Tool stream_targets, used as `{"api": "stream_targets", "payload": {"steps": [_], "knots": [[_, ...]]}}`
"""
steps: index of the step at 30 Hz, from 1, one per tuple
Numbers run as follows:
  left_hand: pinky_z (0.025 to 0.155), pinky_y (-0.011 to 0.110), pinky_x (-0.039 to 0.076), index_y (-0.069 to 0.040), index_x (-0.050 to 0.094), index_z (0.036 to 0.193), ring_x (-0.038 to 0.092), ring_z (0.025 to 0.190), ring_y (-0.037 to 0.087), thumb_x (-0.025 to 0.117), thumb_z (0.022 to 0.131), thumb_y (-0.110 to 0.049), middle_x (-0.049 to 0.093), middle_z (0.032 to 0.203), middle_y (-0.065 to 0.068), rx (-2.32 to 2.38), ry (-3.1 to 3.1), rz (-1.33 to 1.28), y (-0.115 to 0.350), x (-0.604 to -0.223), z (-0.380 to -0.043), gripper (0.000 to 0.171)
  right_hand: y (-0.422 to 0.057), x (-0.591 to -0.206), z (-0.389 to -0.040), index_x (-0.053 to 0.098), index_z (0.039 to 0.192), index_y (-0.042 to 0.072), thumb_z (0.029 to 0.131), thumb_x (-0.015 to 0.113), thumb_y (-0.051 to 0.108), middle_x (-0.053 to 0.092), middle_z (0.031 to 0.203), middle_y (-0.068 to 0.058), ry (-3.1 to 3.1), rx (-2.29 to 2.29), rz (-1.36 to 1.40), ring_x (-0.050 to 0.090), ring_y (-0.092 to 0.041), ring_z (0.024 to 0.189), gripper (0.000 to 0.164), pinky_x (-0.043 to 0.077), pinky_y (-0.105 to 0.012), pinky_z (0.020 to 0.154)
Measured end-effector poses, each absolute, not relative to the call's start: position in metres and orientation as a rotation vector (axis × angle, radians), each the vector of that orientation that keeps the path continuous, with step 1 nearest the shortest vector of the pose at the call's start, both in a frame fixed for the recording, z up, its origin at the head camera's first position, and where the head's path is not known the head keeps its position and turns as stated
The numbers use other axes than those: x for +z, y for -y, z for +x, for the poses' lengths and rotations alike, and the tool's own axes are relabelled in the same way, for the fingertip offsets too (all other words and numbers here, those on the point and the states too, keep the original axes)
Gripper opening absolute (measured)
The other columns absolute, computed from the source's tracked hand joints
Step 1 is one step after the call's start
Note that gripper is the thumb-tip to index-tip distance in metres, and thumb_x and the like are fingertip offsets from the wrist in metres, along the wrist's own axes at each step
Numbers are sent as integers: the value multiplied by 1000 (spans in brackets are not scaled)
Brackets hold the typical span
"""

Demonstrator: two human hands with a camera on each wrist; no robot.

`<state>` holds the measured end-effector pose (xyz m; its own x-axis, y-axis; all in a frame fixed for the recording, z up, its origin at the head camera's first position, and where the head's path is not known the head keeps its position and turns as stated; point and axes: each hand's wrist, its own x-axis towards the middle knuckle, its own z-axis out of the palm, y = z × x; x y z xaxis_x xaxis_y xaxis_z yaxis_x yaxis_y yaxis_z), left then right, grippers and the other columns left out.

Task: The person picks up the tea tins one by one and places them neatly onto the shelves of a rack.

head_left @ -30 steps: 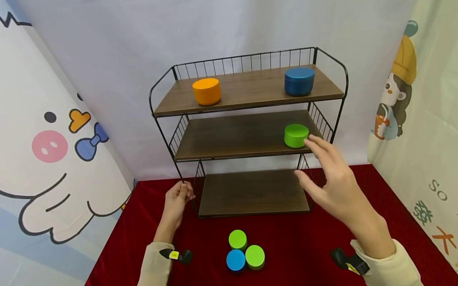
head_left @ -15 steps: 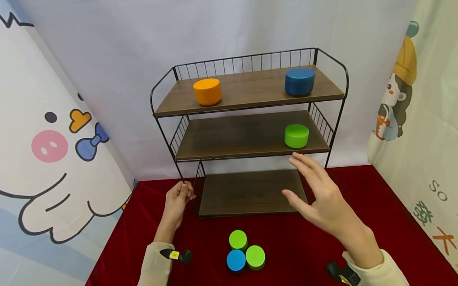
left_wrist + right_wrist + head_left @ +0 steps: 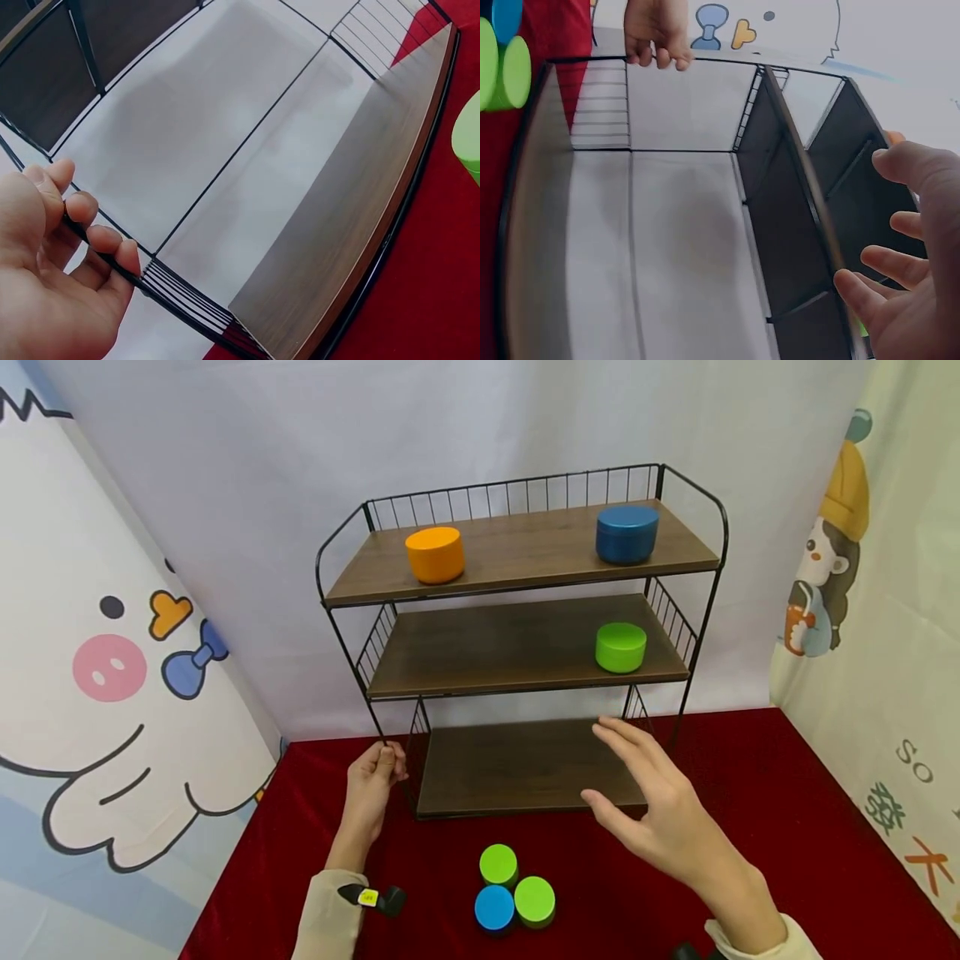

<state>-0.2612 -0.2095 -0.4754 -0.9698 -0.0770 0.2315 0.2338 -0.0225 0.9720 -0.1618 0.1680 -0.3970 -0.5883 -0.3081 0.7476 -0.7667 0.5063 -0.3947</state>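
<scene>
A three-tier shelf rack [image 3: 517, 649] with dark wood boards and a black wire frame stands in front of me. My left hand [image 3: 372, 774] grips its left front post, fingers curled round the thin metal, as the left wrist view shows too. My right hand [image 3: 667, 806] hovers in front of the bottom board at the right, fingers spread and holding nothing. A green round tin [image 3: 621, 648] sits at the right of the middle board. On the top board are an orange tin [image 3: 435, 555] at the left and a dark blue tin [image 3: 627, 535] at the right.
On the red cloth [image 3: 600, 893] before the rack stand two green tins, one behind [image 3: 498, 865] and one at the right [image 3: 535, 902], touching or nearly touching a blue tin [image 3: 494, 908]. A pale curtain [image 3: 510, 418] hangs behind; printed sheets flank both sides.
My right hand has moved away from the green tin on the middle board, down and to the left. My left hand keeps its grip on the post. The tins stay where they were.
</scene>
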Motion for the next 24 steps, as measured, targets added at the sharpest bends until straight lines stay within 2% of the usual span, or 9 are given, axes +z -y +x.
{"api": "stream_targets", "payload": {"steps": [6, 14, 17, 20, 22, 24], "knots": [[77, 27, 53, 10, 54, 100, 55, 76, 14, 43, 111, -19, 52, 76, 3, -2103, 2053, -171, 211, -473, -262, 33, -159, -420, -155, 47, 151, 3, 92, 79, 17, 47, 153, -15, 2226, 1034, 872, 52, -31, 137, 68, 33, -15, 116], [78, 27, 57, 10, 62, 119, 50, 71, 12, 38, 112, -20, 46, 77, 5, -1952, 2116, -167, 209, -473, -261, 39, -151, -448, -151, 45, 153, 9, 85, 83, 10, 47, 153, -11, 2294, 978, 865, 55, -29, 133, 77, 35, -10, 111], [79, 27, 58, 9, 63, 113, 51, 71, 13, 40, 111, -21, 47, 77, 6, -1975, 2087, -160, 207, -472, -260, 38, -149, -457, -150, 47, 152, 10, 84, 84, 10, 47, 153, -9, 2316, 933, 854, 57, -28, 131, 77, 46, -18, 106], [81, 29, 58, 7, 63, 104, 54, 73, 16, 44, 111, -19, 50, 79, 7, -2040, 2046, -153, 206, -470, -260, 34, -147, -465, -149, 47, 151, 11, 84, 85, 11, 48, 152, -8, 2343, 919, 848, 58, -28, 130, 77, 56, -34, 99], [82, 29, 58, 6, 63, 102, 56, 75, 18, 45, 111, -19, 52, 80, 7, -2082, 2026, -142, 206, -468, -259, 32, -146, -472, -148, 48, 151, 10, 84, 84, 12, 49, 151, -9, 2360, 921, 842, 58, -28, 130, 76, 58, -43, 96], [81, 30, 57, 7, 63, 103, 58, 76, 19, 46, 111, -22, 55, 80, 7, -2106, 2019, -130, 207, -466, -258, 35, -144, -478, -147, 47, 151, 11, 85, 84, 13, 49, 150, -9, 2379, 935, 829, 58, -28, 130, 75, 58, -46, 95]]}}
